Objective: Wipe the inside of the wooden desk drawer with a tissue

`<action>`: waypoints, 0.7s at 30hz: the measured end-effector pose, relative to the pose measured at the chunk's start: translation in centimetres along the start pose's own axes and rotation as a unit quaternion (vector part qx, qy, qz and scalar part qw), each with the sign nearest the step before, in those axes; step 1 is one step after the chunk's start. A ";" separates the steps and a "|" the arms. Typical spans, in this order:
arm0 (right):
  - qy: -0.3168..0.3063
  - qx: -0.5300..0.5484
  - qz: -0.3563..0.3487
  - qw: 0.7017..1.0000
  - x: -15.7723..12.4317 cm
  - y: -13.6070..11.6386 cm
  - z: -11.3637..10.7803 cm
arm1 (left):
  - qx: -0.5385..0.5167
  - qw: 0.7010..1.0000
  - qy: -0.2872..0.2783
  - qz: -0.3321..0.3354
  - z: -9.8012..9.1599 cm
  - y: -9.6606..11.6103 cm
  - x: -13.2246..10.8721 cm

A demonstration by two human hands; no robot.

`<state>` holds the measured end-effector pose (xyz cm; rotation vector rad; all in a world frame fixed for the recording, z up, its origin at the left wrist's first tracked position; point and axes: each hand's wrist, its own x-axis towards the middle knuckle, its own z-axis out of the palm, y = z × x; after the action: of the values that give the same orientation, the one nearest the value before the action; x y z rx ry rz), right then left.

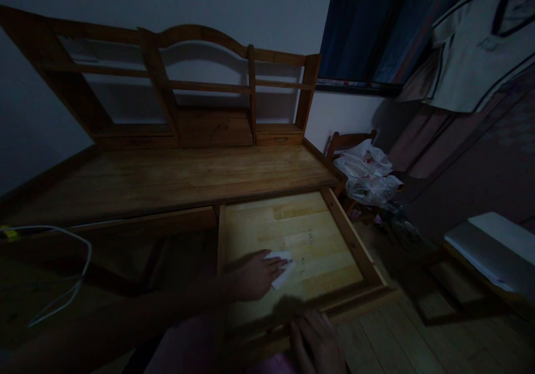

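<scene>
My left hand [253,276] reaches in from the lower left and presses a white cloth or tissue [283,270] against the bottom of an open wooden drawer [334,240]. The cloth lies under its fingers, near the middle of the drawer. At the drawer's front edge is my right hand [316,341], its fingers curled over the front board. Small dark marks show on the pale drawer bottom, right of the cloth.
Above the drawer is a wooden desk [200,173] with a shelf unit [215,126]. A white cable [88,251] hangs at left. Plastic bags [368,168] lie on a chair at right. Clothes [480,51] hang at upper right, above a small table [493,251].
</scene>
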<state>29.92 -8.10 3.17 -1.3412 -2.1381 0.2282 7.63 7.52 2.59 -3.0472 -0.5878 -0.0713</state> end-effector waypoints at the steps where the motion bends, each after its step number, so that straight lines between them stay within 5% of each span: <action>1: -0.001 0.002 0.000 1.000 0.0 0.0 0.0 | 0.006 1.000 -0.007 -0.024 -0.2 -1.3 -0.1; 8: -0.004 0.014 -0.003 1.000 0.2 -0.1 -0.4 | 0.072 0.973 -0.058 -0.210 -3.0 -8.6 0.2; 21: -0.001 0.025 0.009 1.000 0.3 -0.4 -0.6 | 0.072 0.941 -0.059 -0.325 -3.3 -12.8 4.9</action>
<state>29.85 -8.12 3.99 -1.3329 -2.1086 0.2880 7.31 21.12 6.46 -2.5954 -1.5044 0.1315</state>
